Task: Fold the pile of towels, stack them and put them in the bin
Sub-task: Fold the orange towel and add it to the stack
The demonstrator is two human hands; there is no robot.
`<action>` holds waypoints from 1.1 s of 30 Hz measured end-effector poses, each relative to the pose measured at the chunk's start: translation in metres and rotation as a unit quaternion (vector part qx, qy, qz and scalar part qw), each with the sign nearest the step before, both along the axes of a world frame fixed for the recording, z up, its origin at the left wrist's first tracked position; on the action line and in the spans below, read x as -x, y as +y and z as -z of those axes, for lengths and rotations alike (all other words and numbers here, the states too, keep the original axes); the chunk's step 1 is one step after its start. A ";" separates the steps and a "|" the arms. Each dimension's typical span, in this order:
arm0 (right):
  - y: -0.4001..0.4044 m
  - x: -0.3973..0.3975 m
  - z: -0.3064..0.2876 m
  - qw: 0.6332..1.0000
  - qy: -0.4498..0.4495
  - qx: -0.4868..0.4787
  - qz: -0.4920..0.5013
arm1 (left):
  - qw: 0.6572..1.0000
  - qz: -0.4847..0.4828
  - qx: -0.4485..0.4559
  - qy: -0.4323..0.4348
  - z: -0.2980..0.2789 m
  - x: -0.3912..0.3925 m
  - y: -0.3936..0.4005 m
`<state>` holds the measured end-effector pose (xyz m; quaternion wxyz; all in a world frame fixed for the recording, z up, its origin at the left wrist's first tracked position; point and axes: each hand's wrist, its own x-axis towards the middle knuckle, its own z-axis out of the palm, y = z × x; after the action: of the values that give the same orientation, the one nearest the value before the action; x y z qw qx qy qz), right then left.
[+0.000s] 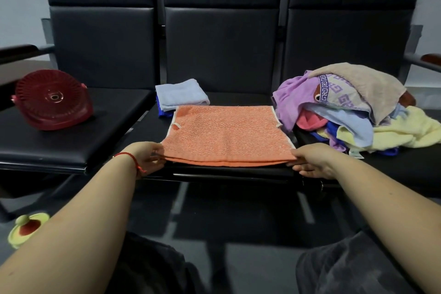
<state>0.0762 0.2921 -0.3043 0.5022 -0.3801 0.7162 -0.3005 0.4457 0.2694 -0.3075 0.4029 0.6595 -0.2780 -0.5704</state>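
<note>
Orange towel (226,135) lies folded double on the middle seat (238,100) of a black bench, its doubled edge at the seat's near lip. Left hand (149,159) pinches the near left corner of it, thumb on top, fingers curled beneath. Right hand (311,160) grips the near right corner the same way, fingers tucked under the layers. A red string bracelet (132,160) sits on the left wrist. Both forearms reach forward over dark trousers (358,267). On the floor at lower left, a yellow-green lid with a red centre (25,228), partly hidden by the left arm.

Beyond the orange towel's far left corner, a small stack of folded towels (181,96): pale blue on top, a darker blue edge showing below. To the right, on the next seat, the unfolded pile (353,112): purple, beige with a purple key pattern, light blue, pink, yellow; its left edge touches the orange towel's right side. On the left seat, well apart, a red slatted bin (53,100) rests tipped on its side, base facing the camera.
</note>
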 end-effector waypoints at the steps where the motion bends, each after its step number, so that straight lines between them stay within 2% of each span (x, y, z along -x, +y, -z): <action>1: -0.001 0.000 0.000 1.000 -0.002 0.003 -0.001 | 1.000 0.005 -0.002 -0.014 0.001 0.000 0.000; 4: -0.002 0.001 -0.001 1.000 -0.002 0.012 -0.003 | 0.999 0.020 -0.013 -0.042 0.003 -0.003 0.002; 7: -0.001 0.001 -0.003 1.000 -0.009 0.017 -0.002 | 0.999 0.029 -0.014 -0.027 0.004 -0.002 0.004; 9: 0.001 0.000 -0.008 0.999 -0.033 0.030 0.000 | 0.999 0.035 0.007 0.007 0.000 0.000 0.005; 12: 0.005 0.000 -0.025 0.987 -0.125 0.096 0.010 | 0.993 0.037 0.071 0.091 -0.016 0.005 0.009; 15: 0.016 -0.001 -0.051 0.949 -0.252 0.185 0.042 | 0.975 0.037 0.159 0.148 -0.037 0.011 0.018; 17: 0.024 -0.003 -0.069 0.925 -0.307 0.219 0.051 | 0.966 0.031 0.194 0.166 -0.047 0.015 0.024; 23: 0.061 -0.001 -0.141 0.881 -0.347 0.318 0.046 | 0.937 0.027 0.283 0.205 -0.123 0.013 0.044; 26: 0.084 0.005 -0.182 0.816 -0.419 0.395 0.038 | 0.893 0.021 0.377 0.244 -0.176 0.010 0.065; 27: 0.089 0.005 -0.192 0.798 -0.437 0.413 0.033 | 0.886 0.023 0.400 0.233 -0.185 0.011 0.069; 28: 0.090 0.005 -0.196 0.797 -0.435 0.417 0.032 | 0.890 0.040 0.405 0.203 -0.188 0.015 0.073; 29: 0.090 0.002 -0.193 0.817 -0.412 0.403 0.028 | 0.905 0.061 0.389 0.162 -0.183 0.019 0.074; 31: 0.083 -0.003 -0.168 0.888 -0.329 0.322 0.017 | 0.945 0.078 0.300 0.104 -0.154 0.027 0.073; 33: 0.080 -0.002 -0.140 0.925 -0.297 0.235 0.041 | 0.969 0.048 0.214 0.112 -0.129 0.027 0.075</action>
<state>0.0783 0.3723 -0.1644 0.5758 -0.3506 0.4580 -0.5794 0.4183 0.3448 -0.1786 0.5355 0.4752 -0.3783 -0.5868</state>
